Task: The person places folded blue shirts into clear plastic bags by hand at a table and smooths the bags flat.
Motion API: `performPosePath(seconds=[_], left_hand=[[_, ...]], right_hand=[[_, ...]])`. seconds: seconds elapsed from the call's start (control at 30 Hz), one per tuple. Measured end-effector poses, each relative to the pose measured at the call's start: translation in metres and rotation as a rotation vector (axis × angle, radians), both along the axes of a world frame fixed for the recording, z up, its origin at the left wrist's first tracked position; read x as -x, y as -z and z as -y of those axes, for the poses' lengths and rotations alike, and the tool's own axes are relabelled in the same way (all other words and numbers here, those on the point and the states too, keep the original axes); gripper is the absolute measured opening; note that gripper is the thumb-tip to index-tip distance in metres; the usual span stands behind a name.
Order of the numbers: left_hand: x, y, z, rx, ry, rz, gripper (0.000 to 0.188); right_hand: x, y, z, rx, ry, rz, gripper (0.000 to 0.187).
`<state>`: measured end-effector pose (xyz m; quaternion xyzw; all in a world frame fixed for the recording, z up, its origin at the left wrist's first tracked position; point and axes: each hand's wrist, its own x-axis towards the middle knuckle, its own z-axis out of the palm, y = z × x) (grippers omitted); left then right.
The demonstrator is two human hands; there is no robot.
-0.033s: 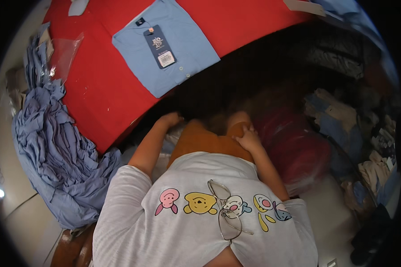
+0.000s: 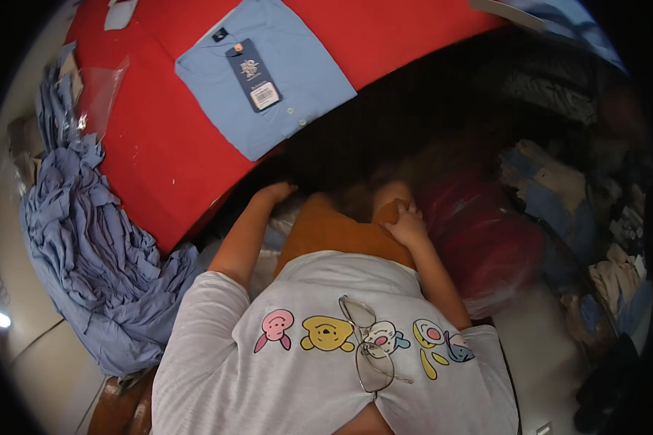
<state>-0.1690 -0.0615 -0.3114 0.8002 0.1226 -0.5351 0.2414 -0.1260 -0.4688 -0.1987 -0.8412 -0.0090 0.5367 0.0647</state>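
My right hand (image 2: 408, 223) rests on the thigh of my brown shorts (image 2: 341, 232), its fingers apart and holding nothing. Beside the near edge of the red-topped table (image 2: 156, 145), my left hand (image 2: 276, 193) lies low by my other leg. Its fingers fade into shadow, so whether they are closed does not show. Ahead of both hands, a folded light blue shirt (image 2: 308, 69) lies on the table, its buttons toward me. On it is a dark blue hang tag (image 2: 252, 69) with a white label. Neither hand touches the shirt.
A heap of crumpled blue cloth (image 2: 101, 254) hangs at the table's left side, near a clear plastic bag (image 2: 105, 98). Right of my leg is a dark red bundle in clear plastic (image 2: 479, 239). More garments (image 2: 548, 181) pile at the far right. Glasses (image 2: 374, 355) hang from my shirt collar.
The whole view has tilted slightly, so the folded shirt and table sit a little farther left. Both hands stay in nearly the same places.
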Motion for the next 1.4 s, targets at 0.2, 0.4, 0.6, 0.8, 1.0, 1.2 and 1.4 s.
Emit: performPosePath(seconds=[0.2, 0.4, 0.6, 0.8, 1.0, 1.2, 1.4], left_hand=[[-0.011, 0.131, -0.028, 0.277, -0.414, 0.459, 0.039], [-0.026, 0.318, -0.049, 0.265, -0.800, 0.167, 0.040], [-0.011, 0.484, -0.075, 0.037, -0.781, 0.200, 0.053], [-0.002, 0.566, -0.094, 0.207, -1.049, 0.303, 0.061], [-0.012, 0.617, -0.121, 0.049, -0.839, 0.129, 0.075], [0.006, 0.676, -0.153, -0.095, -1.196, 0.063, 0.086], [-0.036, 0.601, -0.092, -0.028, -1.328, 0.107, 0.069]], right_hand=[[0.042, 0.123, 0.041, -0.008, 0.075, -0.083, 0.090], [0.026, 0.222, 0.111, 0.136, 0.291, 0.161, 0.080], [0.020, 0.254, 0.131, 0.067, 0.290, 0.404, 0.075], [0.006, 0.272, 0.129, 0.036, 0.196, 0.535, 0.075], [-0.022, 0.300, 0.120, 0.036, 0.153, 0.609, 0.073], [-0.040, 0.323, 0.122, 0.038, 0.179, 0.660, 0.073], [-0.043, 0.305, 0.114, 0.138, 0.162, 0.640, 0.075]])
